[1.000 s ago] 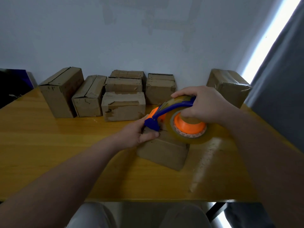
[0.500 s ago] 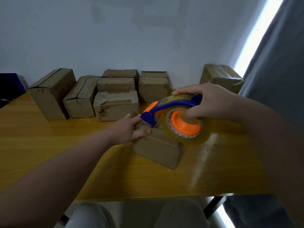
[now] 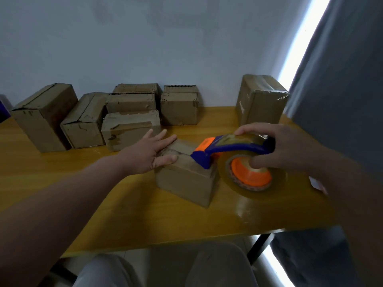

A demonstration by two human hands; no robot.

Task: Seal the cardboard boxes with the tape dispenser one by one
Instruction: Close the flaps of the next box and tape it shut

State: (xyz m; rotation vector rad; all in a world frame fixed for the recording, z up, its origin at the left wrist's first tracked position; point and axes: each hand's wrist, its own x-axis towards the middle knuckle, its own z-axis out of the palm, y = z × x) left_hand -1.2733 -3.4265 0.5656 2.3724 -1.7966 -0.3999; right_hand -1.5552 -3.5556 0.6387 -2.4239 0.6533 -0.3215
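Cardboard fills the space beyond my left hand: a row of plain brown boxes (image 3: 87,121) along the wall, well apart from the work. My left hand (image 3: 148,155) lies flat, fingers straight and spread, pressing on the top flaps of the small brown cardboard box (image 3: 184,182), which sits on the yellow wooden table (image 3: 62,183) between my two hands. Just right of those fingers, the blue-and-orange plastic tape dispenser (image 3: 226,149) rests its blue nose on the box top, its clear roll hanging past the box's right edge. My right hand (image 3: 290,148) is wrapped around the dispenser's handle and roll, thumb at the orange core. Beyond that hand stands a larger brown box wrapped in glossy tape (image 3: 261,100), which looks finished.

I judge I'm partway through taping this box's seam; whether tape already lies on it, I cannot tell. Next I'd need to keep the flaps held down, draw the dispenser along the seam and over the edge, then tear the tape against the blade.
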